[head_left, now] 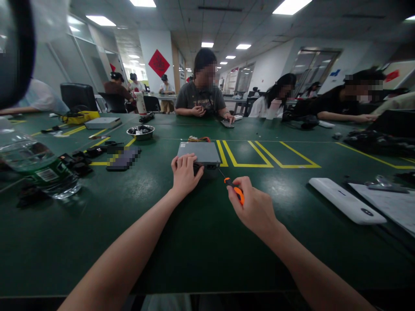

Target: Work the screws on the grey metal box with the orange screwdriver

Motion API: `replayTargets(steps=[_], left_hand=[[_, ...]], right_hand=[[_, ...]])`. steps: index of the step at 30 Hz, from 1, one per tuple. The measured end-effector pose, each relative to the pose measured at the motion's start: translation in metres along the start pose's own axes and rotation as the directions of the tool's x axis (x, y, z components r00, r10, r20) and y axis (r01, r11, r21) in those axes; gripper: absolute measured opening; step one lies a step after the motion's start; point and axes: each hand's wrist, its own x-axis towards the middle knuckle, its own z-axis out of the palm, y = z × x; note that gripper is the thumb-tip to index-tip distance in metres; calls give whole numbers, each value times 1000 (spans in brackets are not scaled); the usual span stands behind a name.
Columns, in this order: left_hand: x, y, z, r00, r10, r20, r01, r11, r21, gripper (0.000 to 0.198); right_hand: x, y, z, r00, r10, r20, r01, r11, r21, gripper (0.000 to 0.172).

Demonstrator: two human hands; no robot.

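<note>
A flat grey metal box (205, 152) with coloured wires (199, 139) at its far edge rests on the green table (207, 242). My left hand (186, 172) lies over its near left corner, fingers on the top and thumb at the front side, gripping it. In my right hand (251, 201) is a screwdriver (239, 194) with an orange and black handle. Its thin shaft points up and left, with the tip close to the box's front right corner; whether it touches cannot be made out.
Left are a water bottle (42, 166), a dark phone (123, 158), black parts and a metal bowl (140, 132). Right are a white device (345, 201) and a clipboard (385, 201). Across the table sits a person (202, 95). Yellow tape (253, 166) marks the tabletop.
</note>
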Motion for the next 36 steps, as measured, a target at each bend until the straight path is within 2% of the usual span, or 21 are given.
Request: replayTargets(steps=[4, 7, 12, 16, 18, 23, 27, 30, 33, 36], left_hand=[[0, 0, 1, 1000, -9, 3, 9, 1000, -8, 28], [0, 0, 2, 1000, -13, 4, 13, 1000, -10, 29], [0, -1, 2, 1000, -10, 0, 10, 1000, -12, 29], [0, -1, 2, 1000, -5, 4, 5, 1000, -10, 28], [0, -1, 2, 1000, -3, 0, 3, 1000, -5, 28], [0, -1, 2, 1000, -7, 9, 7, 1000, -7, 29], [0, -1, 2, 1000, -6, 0, 6, 1000, 7, 29], [0, -1, 2, 1000, 2, -7, -2, 1000, 5, 28], [0, -1, 2, 1000, 2, -9, -2, 1000, 4, 29], [0, -1, 3, 1000, 6, -11, -6, 1000, 15, 30]], right_hand=[[-3, -2, 1, 987, -157, 13, 158, 985, -68, 11], [-3, -5, 1, 975, -220, 31, 222, 969, -110, 11], [1, -4, -2, 981, -194, 12, 194, 980, -35, 13], [2, -1, -3, 1000, -29, -11, 29, 999, 13, 30], [1, 1, -3, 1000, 5, -18, -5, 1000, 9, 29], [-2, -2, 1, 984, -175, 11, 176, 982, -67, 12], [-1, -6, 1, 977, -207, 57, 211, 975, -68, 11], [0, -5, -2, 984, -172, 50, 173, 985, -17, 18], [0, -2, -2, 998, -43, 37, 43, 999, 3, 34], [-1, 1, 0, 999, 35, 41, -36, 999, 19, 33]])
